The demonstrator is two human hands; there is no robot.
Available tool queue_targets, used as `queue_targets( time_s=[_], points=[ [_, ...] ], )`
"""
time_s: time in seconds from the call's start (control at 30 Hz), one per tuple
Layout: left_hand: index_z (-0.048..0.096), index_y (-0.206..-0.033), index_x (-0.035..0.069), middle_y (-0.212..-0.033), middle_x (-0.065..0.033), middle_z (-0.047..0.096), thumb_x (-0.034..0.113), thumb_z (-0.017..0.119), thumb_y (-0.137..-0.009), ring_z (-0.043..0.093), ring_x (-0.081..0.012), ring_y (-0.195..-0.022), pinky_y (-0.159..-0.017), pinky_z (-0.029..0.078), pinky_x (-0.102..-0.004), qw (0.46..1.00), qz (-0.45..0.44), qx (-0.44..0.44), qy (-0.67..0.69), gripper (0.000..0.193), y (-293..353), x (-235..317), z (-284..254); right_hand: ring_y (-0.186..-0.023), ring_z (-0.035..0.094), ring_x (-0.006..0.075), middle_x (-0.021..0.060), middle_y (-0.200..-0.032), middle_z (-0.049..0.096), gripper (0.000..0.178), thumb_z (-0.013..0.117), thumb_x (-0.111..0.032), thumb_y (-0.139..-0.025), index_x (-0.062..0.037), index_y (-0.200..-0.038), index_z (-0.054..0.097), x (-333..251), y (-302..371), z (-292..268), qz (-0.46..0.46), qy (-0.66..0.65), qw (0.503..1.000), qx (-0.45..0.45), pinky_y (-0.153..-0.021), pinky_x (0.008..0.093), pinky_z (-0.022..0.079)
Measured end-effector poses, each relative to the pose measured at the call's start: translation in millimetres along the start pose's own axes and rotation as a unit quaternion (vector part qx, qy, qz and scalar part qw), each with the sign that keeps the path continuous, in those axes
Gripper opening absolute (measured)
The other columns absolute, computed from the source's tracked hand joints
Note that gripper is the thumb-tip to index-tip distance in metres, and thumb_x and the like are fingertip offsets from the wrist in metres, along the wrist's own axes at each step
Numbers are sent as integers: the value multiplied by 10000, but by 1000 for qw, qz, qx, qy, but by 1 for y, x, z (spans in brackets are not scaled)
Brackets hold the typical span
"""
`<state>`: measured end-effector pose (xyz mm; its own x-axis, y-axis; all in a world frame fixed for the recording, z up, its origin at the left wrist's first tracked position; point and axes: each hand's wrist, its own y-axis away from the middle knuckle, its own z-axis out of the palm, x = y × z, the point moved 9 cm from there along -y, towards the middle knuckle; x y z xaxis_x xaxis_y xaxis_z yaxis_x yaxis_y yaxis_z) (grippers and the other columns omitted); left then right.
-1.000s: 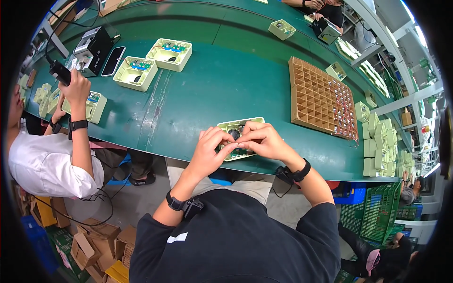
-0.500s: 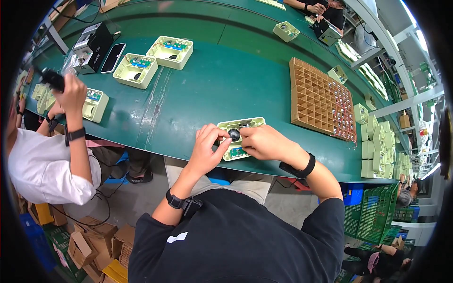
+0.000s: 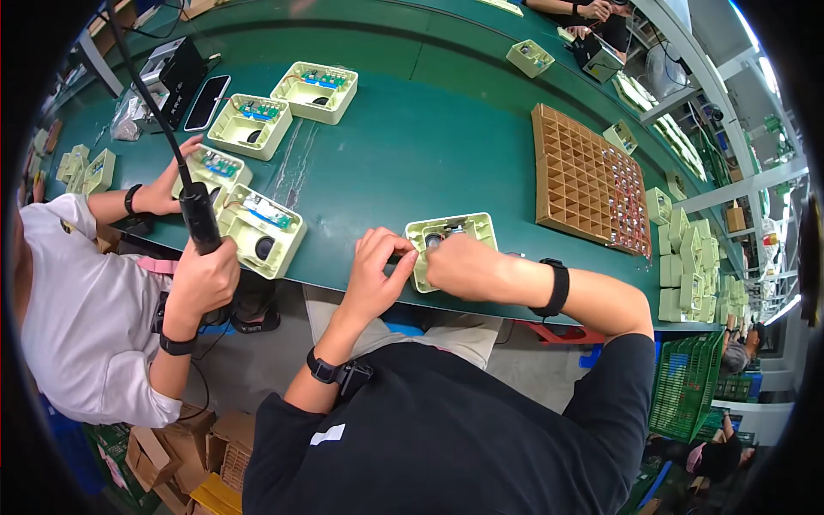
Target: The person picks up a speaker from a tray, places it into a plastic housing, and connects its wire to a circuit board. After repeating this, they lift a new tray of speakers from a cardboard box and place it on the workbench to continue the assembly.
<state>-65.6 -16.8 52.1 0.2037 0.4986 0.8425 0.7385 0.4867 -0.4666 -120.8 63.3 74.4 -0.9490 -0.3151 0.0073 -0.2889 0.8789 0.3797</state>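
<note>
A pale green plastic housing point(image 3: 476, 223) lies on the table edge in front of me, open side up. Inside it a black round part point(image 3: 433, 241) shows between my hands, with a small metallic piece point(image 3: 455, 228) near the far wall. My left hand point(image 3: 375, 268) is closed at the housing's left wall, thumb and forefinger pressed on its rim. Over the housing's middle and right, my right hand point(image 3: 470, 268) reaches in with its fingers curled downward. The hand hides its fingertips, whatever they hold, and the near part of the interior.
To the left, a co-worker holds a black electric screwdriver point(image 3: 199, 216) over similar housings point(image 3: 287, 249). More housings point(image 3: 318, 90), a phone point(image 3: 207, 103) and a black box point(image 3: 176, 73) lie beyond. A cardboard divider tray point(image 3: 571, 172) sits at the right, near stacked housings point(image 3: 687, 266).
My right hand has turned and moved over the housing, covering the green circuit board and part of the black round part. The co-worker's screwdriver has come down and right, over housings now set closer.
</note>
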Motion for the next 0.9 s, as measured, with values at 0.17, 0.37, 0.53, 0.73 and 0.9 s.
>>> queue_targets(
  time_s=[0.17, 0.37, 0.53, 0.73, 0.9],
  points=[
    [669, -987, 58, -885, -52, 618, 100, 729, -914, 596, -225, -844, -854, 395, -357, 1000, -20, 11, 6, 103, 1, -5, -5, -749, 726, 281, 131, -832, 688, 50, 713, -68, -703, -26, -678, 701, -3, -19, 1, 23, 10, 1000, -13, -596, 406, 575],
    [658, -1069, 22, -865, -61, 601, 71, 704, -926, 585, -206, -800, -844, 414, -347, 998, -53, -29, 0, 158, 4, -9, 6, -731, 725, 266, 105, -815, 713, 47, 710, -92, -769, -48, -784, 710, 14, 19, -9, 34, -7, 984, 174, -632, 389, 564],
    [658, -1121, 42, -851, -36, 583, 97, 698, -934, 563, -178, -776, -834, 382, -326, 996, -33, -69, -44, 200, 2, -5, 6, -775, 685, 237, 104, -920, 667, 181, 705, -81, -897, -27, -1069, 714, 58, 103, -41, 164, -221, 866, 418, -674, 348, 561],
    [663, -1111, 65, -814, -20, 563, 131, 721, -922, 559, -175, -744, -810, 363, -339, 995, -35, -72, -58, 208, 2, -5, 11, -778, 698, 181, 98, -960, 724, 177, 674, -62, -979, -23, -1151, 690, 60, 163, 44, 382, -500, 716, 303, -696, 296, 545],
    [660, -1117, 64, -813, -21, 569, 122, 716, -920, 556, -174, -731, -809, 362, -338, 995, -35, -73, -58, 213, 1, -5, 12, -789, 704, 132, 86, -959, 756, 214, 661, -41, -997, -18, -1209, 682, 55, 167, 72, 329, -683, 528, 383, -673, 268, 540]
  ],
)
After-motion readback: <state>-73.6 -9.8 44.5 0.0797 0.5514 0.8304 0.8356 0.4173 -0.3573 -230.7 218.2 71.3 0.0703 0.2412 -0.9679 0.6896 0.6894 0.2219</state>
